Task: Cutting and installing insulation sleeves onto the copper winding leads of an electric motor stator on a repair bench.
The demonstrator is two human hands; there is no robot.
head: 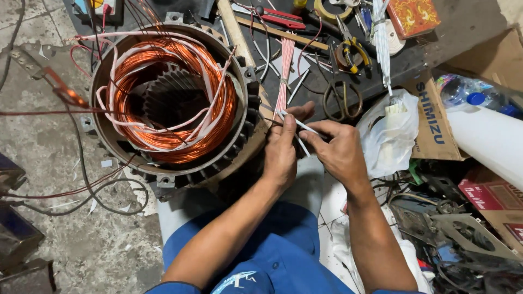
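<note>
Your left hand [281, 146] rests against the right rim of the motor stator [169, 103], fingers curled shut around the near ends of thin white insulating strips [298, 126]. Your right hand [338, 148] sits just beside it, thumb and forefinger pinched on the same strips, the other fingers loosely folded. The strips cross the small gap between your hands and poke out past the left thumb towards the stator's edge.

The stator lies on its side to your left, its copper windings [163, 92] bound with white and pink sleeving, its finned housing touching your left knuckles. There is little room there.

Just above your hands lie a bundle of pink strips [284, 68] and a pair of scissors [342, 98]; pliers with yellow handles [351, 51] are farther up. A white plastic bag [389, 136] crowds your right hand from the right, with a cardboard box [430, 122] behind it. The freest space is the pale surface below your wrists, above your blue-trousered lap.
</note>
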